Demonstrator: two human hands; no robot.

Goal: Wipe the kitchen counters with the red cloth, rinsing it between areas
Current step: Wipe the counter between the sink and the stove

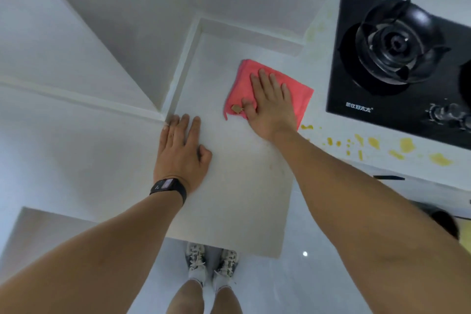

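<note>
The right hand [270,104] presses the red cloth [300,95] flat, its grip spread wide and closed on nothing; the left hand [181,150] lies spread on the desk [237,186]. Yellow stains [405,145] right of the cloth remain, so I judge much is left.

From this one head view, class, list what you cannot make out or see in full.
- Counter under the cloth: covered by it, and the right hand hides the cloth's middle.
- Stove: cut off by the right edge; a second burner barely shows.
- Brand print on the stove: too small to read.
- Watch face on the left wrist: blurred.
- Yellow spills: substance unclear.
</note>
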